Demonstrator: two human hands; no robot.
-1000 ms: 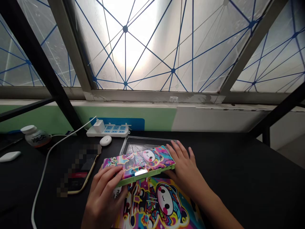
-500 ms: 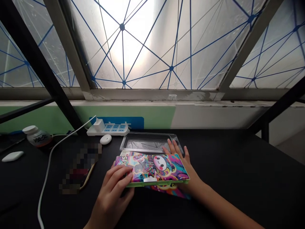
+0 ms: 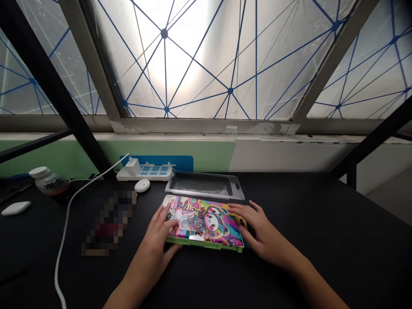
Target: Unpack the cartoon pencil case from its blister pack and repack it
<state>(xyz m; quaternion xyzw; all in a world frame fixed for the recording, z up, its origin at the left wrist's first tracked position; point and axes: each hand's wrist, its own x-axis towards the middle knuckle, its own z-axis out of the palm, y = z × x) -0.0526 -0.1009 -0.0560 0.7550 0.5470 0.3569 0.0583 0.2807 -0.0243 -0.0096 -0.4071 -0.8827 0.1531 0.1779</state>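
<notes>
A pencil case with a bright cartoon print on its lid, a green side and a white latch at the front lies flat before me on the black table. Behind and beneath it shows a printed card in similar colours. My left hand grips the left end, fingers over the lid and thumb by the front edge. At the right end, my right hand holds the case and card edge between thumb and fingers. Just beyond them rests a clear plastic blister tray.
A white power strip with a plugged-in charger lies by the wall, and a white cable runs down the left. Nearby are a round white case, a bottle, a white mouse-like object and a blurred item.
The pencil case has come down flat onto the table with the card under it. My right hand has drawn back from behind it to its right end.
</notes>
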